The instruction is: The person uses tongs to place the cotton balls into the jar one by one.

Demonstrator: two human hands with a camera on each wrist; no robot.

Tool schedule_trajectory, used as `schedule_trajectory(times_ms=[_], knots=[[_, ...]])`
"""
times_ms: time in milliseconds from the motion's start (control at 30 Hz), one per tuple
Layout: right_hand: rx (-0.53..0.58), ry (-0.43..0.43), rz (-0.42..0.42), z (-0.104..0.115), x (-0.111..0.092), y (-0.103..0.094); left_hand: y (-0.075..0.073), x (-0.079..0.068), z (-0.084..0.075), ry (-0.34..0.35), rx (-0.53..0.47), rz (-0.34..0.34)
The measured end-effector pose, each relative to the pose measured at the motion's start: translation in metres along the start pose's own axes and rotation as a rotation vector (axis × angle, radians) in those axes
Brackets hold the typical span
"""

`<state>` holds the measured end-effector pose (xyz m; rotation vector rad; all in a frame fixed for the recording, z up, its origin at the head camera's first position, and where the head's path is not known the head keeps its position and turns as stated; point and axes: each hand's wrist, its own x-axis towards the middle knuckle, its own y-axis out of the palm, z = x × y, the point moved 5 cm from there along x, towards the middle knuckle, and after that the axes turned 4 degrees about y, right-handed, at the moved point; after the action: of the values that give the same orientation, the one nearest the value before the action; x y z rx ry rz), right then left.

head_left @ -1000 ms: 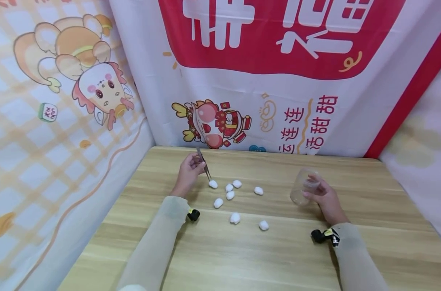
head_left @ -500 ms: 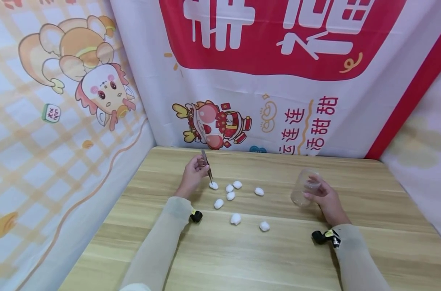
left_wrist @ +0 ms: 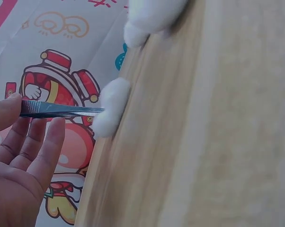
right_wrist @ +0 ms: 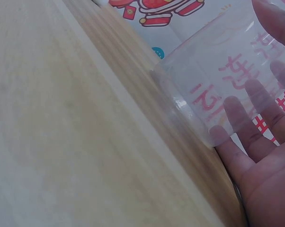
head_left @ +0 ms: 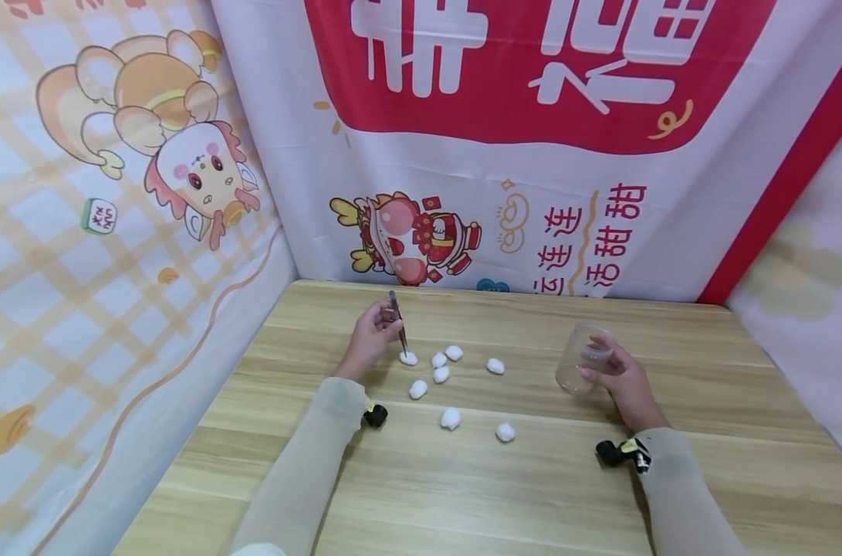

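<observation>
My left hand [head_left: 370, 333] pinches metal tweezers [left_wrist: 62, 109] between thumb and fingers. The tweezer tips press into the middle of a white cotton ball [left_wrist: 112, 108], denting it, at the left end of the scattered group. More cotton balls lie to its right, among them a close pair [head_left: 440, 367] and one farther right [head_left: 495, 366]. At the right, my right hand [head_left: 622, 382] grips a clear plastic jar [head_left: 577, 361], fingers wrapped round its side. The jar is slightly tilted, and no cotton shows inside it.
Nearer the front of the wooden table [head_left: 421, 494] lie two cotton balls, one left [head_left: 451, 418] and one right [head_left: 505, 432]. A printed cloth [head_left: 421, 185] hangs along the table's back edge, and another patterned cloth [head_left: 115, 309] bounds the left side.
My left hand has moved a little right and down, bringing the tweezer tips from the edge of the leftmost cotton ball onto its middle. The right hand and jar stay put.
</observation>
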<state>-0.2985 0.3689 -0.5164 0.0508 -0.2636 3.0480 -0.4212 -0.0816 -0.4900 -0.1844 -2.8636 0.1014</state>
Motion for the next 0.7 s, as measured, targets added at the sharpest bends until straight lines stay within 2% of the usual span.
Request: schedule_trajectory(times_ms=[200, 233, 467, 700], knots=[[-0.002, -0.014, 0.003, -0.0007, 0.0, 0.0003, 0.0027, -0.0021, -0.0046, 0.001, 0.022, -0.001], [0.0, -0.016, 0.003, -0.0011, 0.0003, 0.0002, 0.0031, -0.0037, -0.0092, -0.001, 0.021, 0.005], [-0.032, -0.015, 0.002, 0.0, -0.0002, 0.0002, 0.0009, -0.0012, -0.0023, 0.022, 0.024, 0.0], [-0.029, -0.037, 0.013, 0.0026, -0.0022, 0.0013, -0.0023, -0.0006, -0.006, 0.031, 0.016, -0.004]])
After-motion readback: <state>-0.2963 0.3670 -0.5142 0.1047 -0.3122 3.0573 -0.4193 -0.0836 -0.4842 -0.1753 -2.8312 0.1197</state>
